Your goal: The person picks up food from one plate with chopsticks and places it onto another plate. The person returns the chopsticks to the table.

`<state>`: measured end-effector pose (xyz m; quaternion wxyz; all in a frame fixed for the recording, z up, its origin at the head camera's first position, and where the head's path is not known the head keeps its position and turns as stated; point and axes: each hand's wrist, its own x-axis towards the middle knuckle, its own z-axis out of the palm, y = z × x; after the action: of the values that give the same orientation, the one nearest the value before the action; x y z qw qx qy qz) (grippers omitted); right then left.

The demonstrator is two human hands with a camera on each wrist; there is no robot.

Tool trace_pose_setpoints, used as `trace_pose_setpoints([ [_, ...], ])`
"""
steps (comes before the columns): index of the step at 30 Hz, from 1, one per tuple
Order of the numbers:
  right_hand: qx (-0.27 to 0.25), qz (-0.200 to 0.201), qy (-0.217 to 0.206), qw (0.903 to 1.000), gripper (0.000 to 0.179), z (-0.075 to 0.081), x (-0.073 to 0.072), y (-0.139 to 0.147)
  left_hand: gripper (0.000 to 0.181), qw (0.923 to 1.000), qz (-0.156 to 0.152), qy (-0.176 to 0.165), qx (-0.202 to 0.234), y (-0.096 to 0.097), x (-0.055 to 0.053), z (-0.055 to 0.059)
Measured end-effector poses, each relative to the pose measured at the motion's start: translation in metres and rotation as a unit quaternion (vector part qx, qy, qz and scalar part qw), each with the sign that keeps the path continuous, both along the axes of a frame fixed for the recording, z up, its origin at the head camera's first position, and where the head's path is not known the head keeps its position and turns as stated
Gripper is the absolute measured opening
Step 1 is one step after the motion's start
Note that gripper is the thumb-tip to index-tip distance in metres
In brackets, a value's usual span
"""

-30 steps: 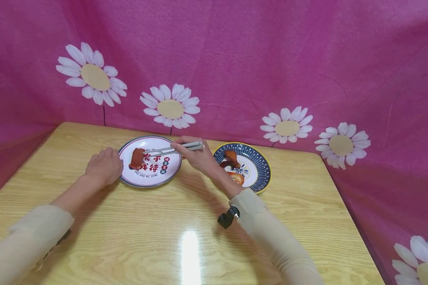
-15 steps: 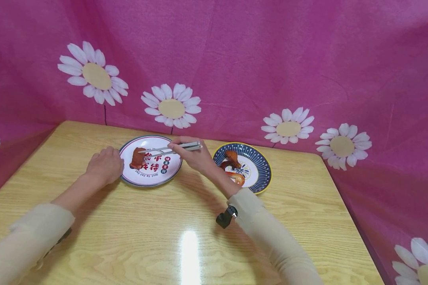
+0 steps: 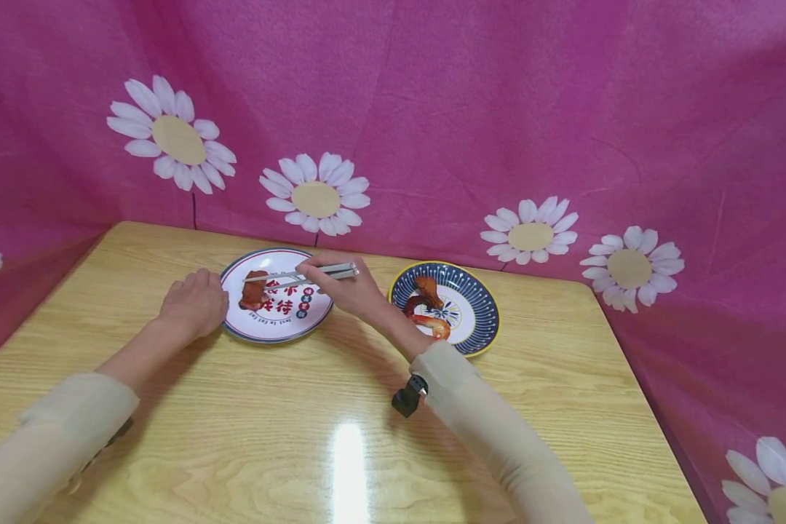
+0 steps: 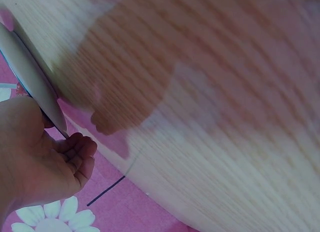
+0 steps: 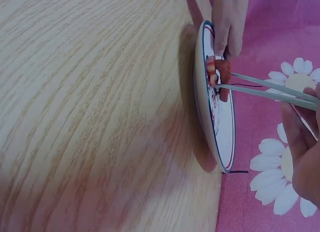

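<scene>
In the head view my left hand (image 3: 195, 302) pinches the left rim of a white plate (image 3: 262, 332) with red lettering. The left wrist view shows the fingers curled at the rim's underside. Above that plate, my right hand (image 3: 348, 286) holds a pair of metal chopsticks (image 3: 290, 278). Their tips lie at a reddish-brown chunk of meat (image 3: 254, 288) on the plate's left side. From the right wrist view, one chopstick tip is on each side of the meat chunk (image 5: 224, 71), and pale stripes show on its lower part.
A blue-patterned plate (image 3: 483, 320) with a yellow rim stands to the right, behind the right forearm. It bears a drumstick-like piece (image 3: 427, 289), a dark curved piece (image 3: 418, 302) and a shrimp (image 3: 440, 329). A pink flowered cloth (image 3: 419, 145) hangs behind the wooden table (image 3: 268, 422).
My right hand has moved a little to the left, and the chopstick tips now reach farther across the meat chunk. The left hand keeps its place on the rim.
</scene>
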<state>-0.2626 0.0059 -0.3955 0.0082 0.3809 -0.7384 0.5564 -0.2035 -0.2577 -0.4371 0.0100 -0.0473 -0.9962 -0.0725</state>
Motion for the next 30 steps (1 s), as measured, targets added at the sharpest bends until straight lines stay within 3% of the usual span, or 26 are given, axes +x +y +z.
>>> trace_pose_setpoints([
  [9,0.025,-0.04,0.024,0.9986,0.022,0.0029,-0.003,-0.0065,0.037,1.0,0.001,-0.007,0.002,0.0001,-0.001,-0.0009],
  [15,0.007,-0.073,-0.01,0.9973,0.025,0.0068,-0.0005,-0.0094,0.04,0.9999,0.0,-0.017,0.0,-0.0017,-0.0016,-0.0004],
  [23,0.019,-0.125,0.052,0.9906,0.031,0.0076,-0.0002,-0.0054,0.04,0.9998,-0.001,-0.018,-0.002,-0.0027,-0.0018,-0.0019],
  [30,0.008,-0.15,0.064,0.9865,0.033,0.0087,0.0012,0.0,0.04,0.9998,0.002,-0.022,-0.003,-0.0022,-0.0014,-0.0007],
])
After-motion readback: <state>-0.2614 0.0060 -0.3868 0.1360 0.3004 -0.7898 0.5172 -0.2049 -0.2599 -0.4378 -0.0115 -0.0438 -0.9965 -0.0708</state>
